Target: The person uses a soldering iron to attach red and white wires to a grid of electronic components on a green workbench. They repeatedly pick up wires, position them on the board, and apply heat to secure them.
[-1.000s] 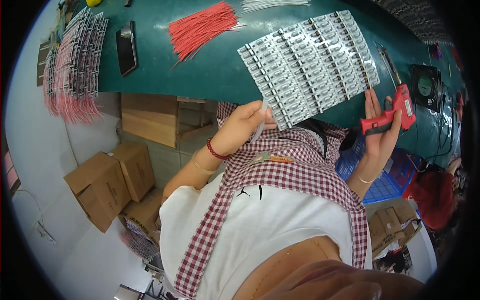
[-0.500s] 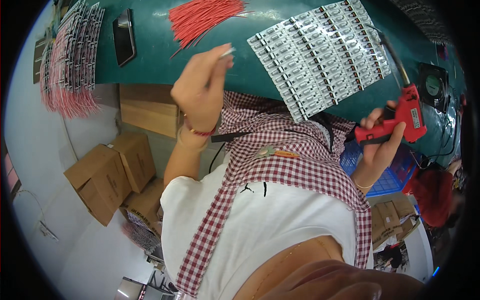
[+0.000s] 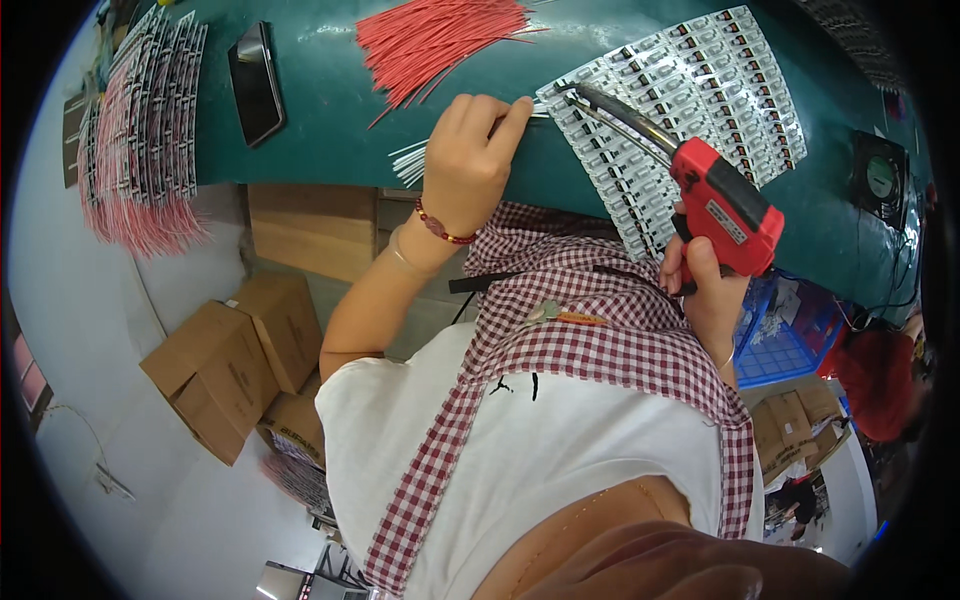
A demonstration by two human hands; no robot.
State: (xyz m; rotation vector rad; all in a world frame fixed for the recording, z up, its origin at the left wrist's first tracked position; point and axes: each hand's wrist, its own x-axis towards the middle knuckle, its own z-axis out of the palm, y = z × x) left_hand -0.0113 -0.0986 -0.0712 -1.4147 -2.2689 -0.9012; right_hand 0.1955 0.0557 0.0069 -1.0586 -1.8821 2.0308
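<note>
"What's left of the circuit-board sheet (image 3: 715, 95) on the green table (image 3: 320, 110)?"

"Farthest, a red-wired stack (image 3: 145, 120); then a phone (image 3: 256, 82); nearer, loose red wires (image 3: 430, 45)."

"And the left hand (image 3: 465, 155)?"

"It has come in to the sheet's left corner, thumb and finger pinched on white wires (image 3: 408, 163), whose tails poke out behind the palm."

"The right hand (image 3: 705, 285)?"

"Wrapped round the red soldering gun (image 3: 725, 205). That was off the sheet's right side; now it crosses over the sheet, tip at that left corner. Touching? Can't tell."

"Meaning?"

"Wire, tip and board now meet there, so I'd judge the work centres on that corner."
</note>
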